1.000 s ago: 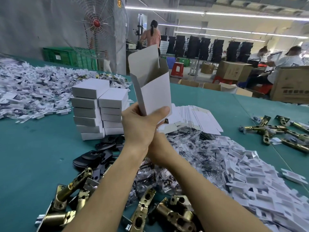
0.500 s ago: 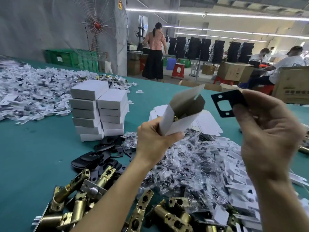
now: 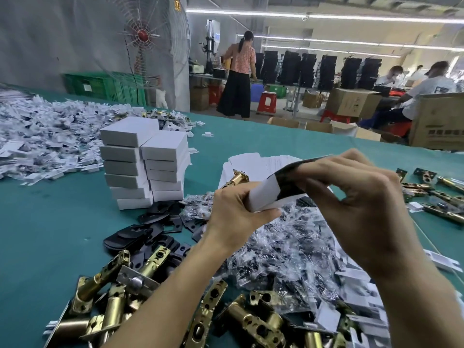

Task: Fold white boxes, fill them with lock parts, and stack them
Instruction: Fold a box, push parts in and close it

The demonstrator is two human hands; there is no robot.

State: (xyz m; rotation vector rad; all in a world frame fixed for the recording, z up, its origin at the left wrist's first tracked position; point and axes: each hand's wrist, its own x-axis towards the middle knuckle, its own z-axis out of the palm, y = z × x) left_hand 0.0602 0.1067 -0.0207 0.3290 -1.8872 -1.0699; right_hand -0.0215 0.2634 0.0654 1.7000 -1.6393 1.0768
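Note:
My left hand [image 3: 238,209] grips a white box [image 3: 266,194] lying on its side above the table, with a brass latch [image 3: 234,179] sticking out of its left end. My right hand [image 3: 359,202] is at the box's open right end, fingers curled and pushing a black plate [image 3: 288,179] into it. Two stacks of closed white boxes [image 3: 145,164] stand to the left on the green table [image 3: 45,234]. A fan of flat white box blanks [image 3: 251,162] lies behind my hands.
Brass latches [image 3: 140,302] and black plates [image 3: 140,237] lie near the front edge. Clear bags of small parts [image 3: 288,247] pile up under my hands. White card pieces [image 3: 45,136] cover the far left. More latches [image 3: 439,194] lie at the right. People work beyond the table.
My right hand came in from the right with the black plate and now pushes it into the box's open end. My left hand has tilted the box flatter.

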